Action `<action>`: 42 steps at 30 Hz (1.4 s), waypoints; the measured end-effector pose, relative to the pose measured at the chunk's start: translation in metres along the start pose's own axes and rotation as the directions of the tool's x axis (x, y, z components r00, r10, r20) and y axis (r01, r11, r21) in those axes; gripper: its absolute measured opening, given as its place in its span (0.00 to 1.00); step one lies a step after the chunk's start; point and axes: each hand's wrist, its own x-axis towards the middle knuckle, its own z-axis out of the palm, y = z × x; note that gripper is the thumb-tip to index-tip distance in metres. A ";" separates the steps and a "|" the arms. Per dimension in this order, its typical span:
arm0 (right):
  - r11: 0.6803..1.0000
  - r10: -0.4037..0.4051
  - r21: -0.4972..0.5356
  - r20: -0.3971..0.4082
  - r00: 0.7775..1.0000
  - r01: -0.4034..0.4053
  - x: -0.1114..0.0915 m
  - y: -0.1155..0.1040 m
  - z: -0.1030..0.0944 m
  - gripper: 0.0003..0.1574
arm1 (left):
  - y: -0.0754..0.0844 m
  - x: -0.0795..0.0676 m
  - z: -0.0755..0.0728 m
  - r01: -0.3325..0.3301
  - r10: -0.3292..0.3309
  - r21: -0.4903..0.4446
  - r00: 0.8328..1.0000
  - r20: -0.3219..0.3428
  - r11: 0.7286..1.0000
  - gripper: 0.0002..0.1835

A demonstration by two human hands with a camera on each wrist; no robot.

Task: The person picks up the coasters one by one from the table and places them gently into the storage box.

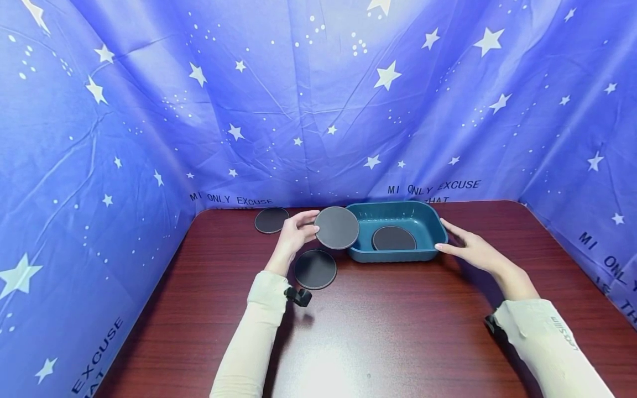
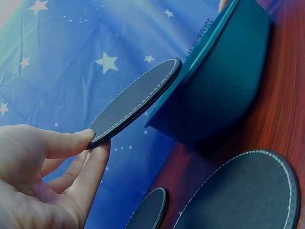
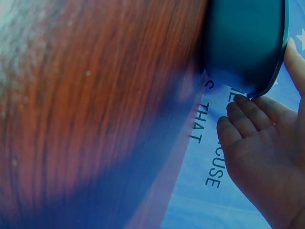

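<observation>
My left hand (image 1: 292,235) pinches the edge of a round black coaster (image 1: 337,228) between thumb and fingers. In the left wrist view the coaster (image 2: 138,102) is tilted, with pale stitching round its edge. It is raised by the left end of a teal rectangular basin (image 1: 393,256), overlapping its rim in the head view. Inside the basin lies another black coaster (image 1: 394,239). My right hand (image 1: 470,251) is at the basin's right end, fingers extended and touching it; the right wrist view shows the palm (image 3: 267,157) beside the basin wall (image 3: 245,43).
Two more black coasters lie on the dark red wooden table (image 1: 378,326): one (image 1: 316,270) just in front of my left hand, another (image 1: 271,220) near the back edge. A blue star-print cloth (image 1: 308,99) hangs behind the table and along both sides.
</observation>
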 end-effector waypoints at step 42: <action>1.000 0.001 0.013 -0.001 1.000 -0.001 -0.001 0.002 0.002 0.54 | 0.004 0.024 0.084 -0.031 0.028 0.071 0.998 0.050 0.997 0.23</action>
